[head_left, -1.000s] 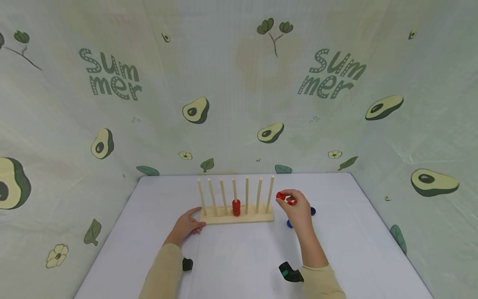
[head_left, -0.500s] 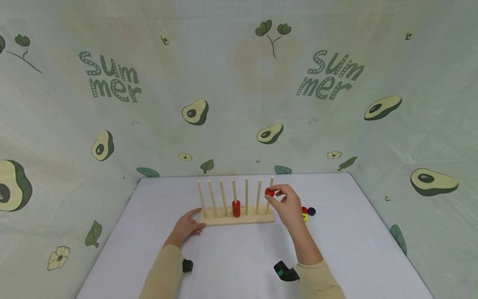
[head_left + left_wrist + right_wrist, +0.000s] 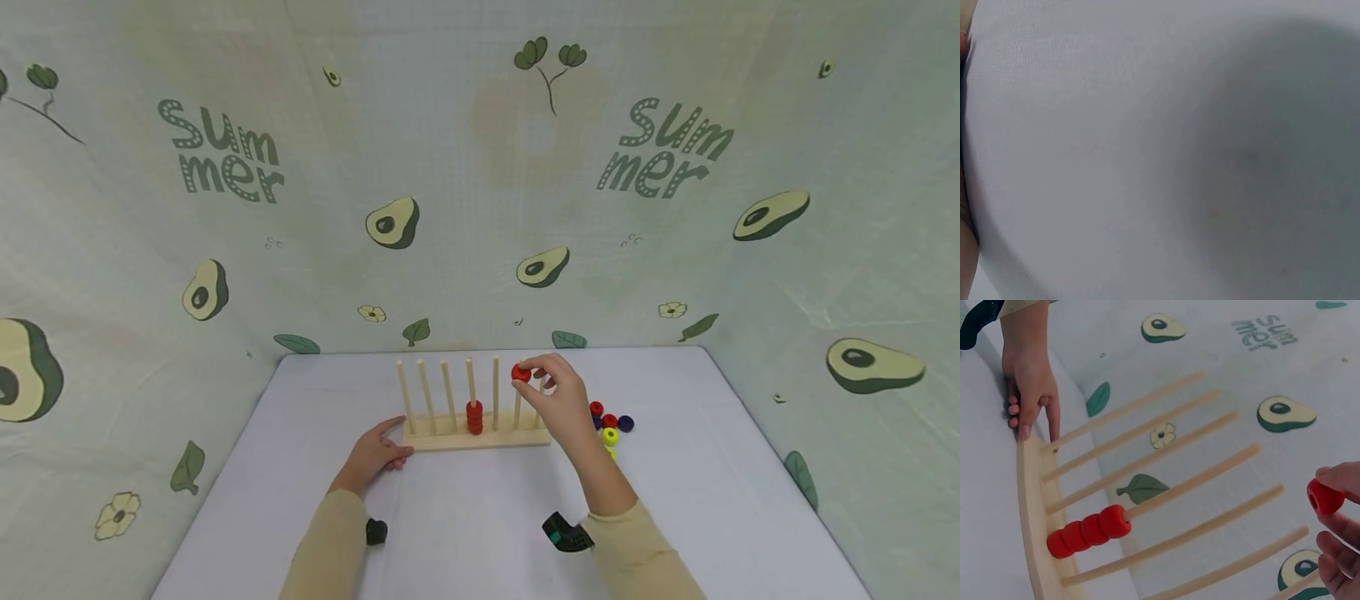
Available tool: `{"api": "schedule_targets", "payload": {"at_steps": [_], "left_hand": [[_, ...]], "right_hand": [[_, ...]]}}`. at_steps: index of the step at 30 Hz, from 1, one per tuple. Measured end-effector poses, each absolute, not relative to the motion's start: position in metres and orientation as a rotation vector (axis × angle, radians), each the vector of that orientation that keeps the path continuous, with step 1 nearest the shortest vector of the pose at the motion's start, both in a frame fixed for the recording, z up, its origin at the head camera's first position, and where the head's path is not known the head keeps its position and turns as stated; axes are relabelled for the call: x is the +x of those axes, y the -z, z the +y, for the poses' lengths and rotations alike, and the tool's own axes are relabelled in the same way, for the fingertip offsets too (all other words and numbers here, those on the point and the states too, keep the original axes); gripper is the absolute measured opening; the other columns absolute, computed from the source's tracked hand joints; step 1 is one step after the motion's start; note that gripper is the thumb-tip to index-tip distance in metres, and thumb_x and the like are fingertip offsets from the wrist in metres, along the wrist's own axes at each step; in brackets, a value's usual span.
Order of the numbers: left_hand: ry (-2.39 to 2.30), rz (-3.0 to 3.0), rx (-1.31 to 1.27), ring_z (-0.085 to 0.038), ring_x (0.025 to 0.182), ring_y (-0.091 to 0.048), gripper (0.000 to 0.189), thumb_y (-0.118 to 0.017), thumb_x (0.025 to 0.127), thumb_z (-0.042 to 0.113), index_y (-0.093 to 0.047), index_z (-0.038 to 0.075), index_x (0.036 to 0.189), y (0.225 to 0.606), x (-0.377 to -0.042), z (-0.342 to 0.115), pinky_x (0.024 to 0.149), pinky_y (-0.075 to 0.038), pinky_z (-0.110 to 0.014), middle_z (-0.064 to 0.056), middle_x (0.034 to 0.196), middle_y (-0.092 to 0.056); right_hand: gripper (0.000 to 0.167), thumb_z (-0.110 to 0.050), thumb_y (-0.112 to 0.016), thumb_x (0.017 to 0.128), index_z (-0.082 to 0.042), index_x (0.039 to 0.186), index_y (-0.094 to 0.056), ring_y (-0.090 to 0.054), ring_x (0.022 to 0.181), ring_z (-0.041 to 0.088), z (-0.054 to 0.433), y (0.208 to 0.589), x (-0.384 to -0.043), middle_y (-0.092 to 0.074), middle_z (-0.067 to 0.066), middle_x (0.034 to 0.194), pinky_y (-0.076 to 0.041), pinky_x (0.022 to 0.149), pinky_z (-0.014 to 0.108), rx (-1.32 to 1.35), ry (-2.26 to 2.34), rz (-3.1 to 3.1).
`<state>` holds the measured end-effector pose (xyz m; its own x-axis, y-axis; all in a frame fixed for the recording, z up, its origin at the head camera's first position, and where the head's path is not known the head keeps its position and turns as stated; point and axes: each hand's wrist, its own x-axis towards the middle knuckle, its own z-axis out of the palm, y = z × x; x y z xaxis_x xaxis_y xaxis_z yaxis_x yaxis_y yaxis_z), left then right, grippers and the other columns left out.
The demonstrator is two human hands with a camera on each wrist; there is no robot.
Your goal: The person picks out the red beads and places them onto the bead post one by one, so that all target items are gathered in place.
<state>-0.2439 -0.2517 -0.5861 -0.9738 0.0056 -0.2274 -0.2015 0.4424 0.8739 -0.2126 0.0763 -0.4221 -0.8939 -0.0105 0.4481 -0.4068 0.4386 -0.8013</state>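
My left hand (image 3: 369, 454) pinches the left end of the wooden bead rack (image 3: 442, 443), thumb in front and index finger behind, as the right wrist view shows. Several upright pegs rise from its base. Red beads (image 3: 475, 418) are stacked on the middle peg. Between thumb and fingertips my right hand (image 3: 562, 400) holds another red bead (image 3: 521, 374), level with the upper part of the second peg from the right in the head view. Seen from the right wrist, that bead (image 3: 1325, 498) is apart from the peg tips, its hole visible. Only a sliver of the left hand (image 3: 966, 256) shows in the left wrist view.
Loose beads lie right of the rack: red (image 3: 610, 421), dark blue (image 3: 626, 423) and yellow (image 3: 611, 436), some partly behind the right forearm. A white table (image 3: 465, 525) carries everything. An avocado-print cloth (image 3: 465, 167) encloses its back and sides.
The right hand has moved left with the red bead, from beyond the rack's right end, past the rightmost peg, to the second peg from the right. The left hand has stayed put.
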Motion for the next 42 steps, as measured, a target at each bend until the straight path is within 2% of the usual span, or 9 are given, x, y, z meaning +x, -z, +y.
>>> {"api": "schedule_targets", "payload": {"at_steps": [3,8,11,19,35,42], "left_hand": [[-1.538,2.505,-0.171,-0.010,0.050,-0.053,0.069,-0.079,0.081,0.008,-0.047,0.006,0.143,0.585,-0.244,-0.253,0.052,-0.045,-0.024,-0.003,0.059,-0.062],[-1.555,2.499,-0.166,-0.010,0.050,-0.054,0.069,-0.078,0.082,0.007,-0.047,0.006,0.143,0.585,-0.245,-0.254,0.052,-0.045,-0.025,-0.003,0.058,-0.062],[-1.566,2.492,-0.164,-0.010,0.049,-0.054,0.069,-0.078,0.082,0.007,-0.047,0.006,0.143,0.586,-0.245,-0.255,0.052,-0.045,-0.024,-0.003,0.058,-0.062],[-1.561,2.498,-0.157,-0.010,0.049,-0.053,0.069,-0.079,0.081,0.007,-0.047,0.005,0.143,0.588,-0.245,-0.256,0.051,-0.044,-0.024,-0.003,0.058,-0.062],[-1.554,2.495,-0.175,-0.010,0.049,-0.053,0.071,-0.080,0.081,0.010,-0.047,0.008,0.144,0.590,-0.247,-0.255,0.051,-0.044,-0.025,-0.003,0.059,-0.062],[-1.549,2.500,-0.153,-0.011,0.049,-0.055,0.070,-0.079,0.081,0.009,-0.047,0.008,0.144,0.590,-0.247,-0.255,0.051,-0.044,-0.025,-0.004,0.060,-0.063]], "right_hand": [[0.018,-0.011,-0.077,0.084,-0.012,0.101,-0.071,-0.055,0.090,0.024,0.072,0.418,-0.215,-0.063,-0.001,0.100,-0.047,0.077,0.047,0.390,-1.449,-2.316],[0.018,-0.011,-0.077,0.085,-0.013,0.101,-0.071,-0.056,0.091,0.024,0.067,0.412,-0.220,-0.062,-0.002,0.101,-0.047,0.078,0.039,0.430,-1.427,-2.322],[0.018,-0.010,-0.077,0.085,-0.011,0.101,-0.071,-0.056,0.091,0.024,0.063,0.411,-0.224,-0.062,-0.001,0.101,-0.048,0.078,0.038,0.477,-1.413,-2.306],[0.020,-0.008,-0.078,0.084,-0.008,0.102,-0.071,-0.057,0.092,0.024,0.054,0.410,-0.233,-0.063,0.002,0.102,-0.049,0.081,0.049,0.575,-1.428,-2.258],[0.018,-0.009,-0.077,0.084,-0.011,0.102,-0.071,-0.058,0.097,0.014,0.041,0.413,-0.244,-0.063,-0.003,0.103,-0.049,0.090,0.034,0.619,-1.470,-2.277],[0.019,-0.006,-0.076,0.085,-0.009,0.103,-0.070,-0.059,0.096,0.017,0.037,0.412,-0.248,-0.063,0.000,0.102,-0.050,0.089,0.037,0.665,-1.546,-2.238]]}}
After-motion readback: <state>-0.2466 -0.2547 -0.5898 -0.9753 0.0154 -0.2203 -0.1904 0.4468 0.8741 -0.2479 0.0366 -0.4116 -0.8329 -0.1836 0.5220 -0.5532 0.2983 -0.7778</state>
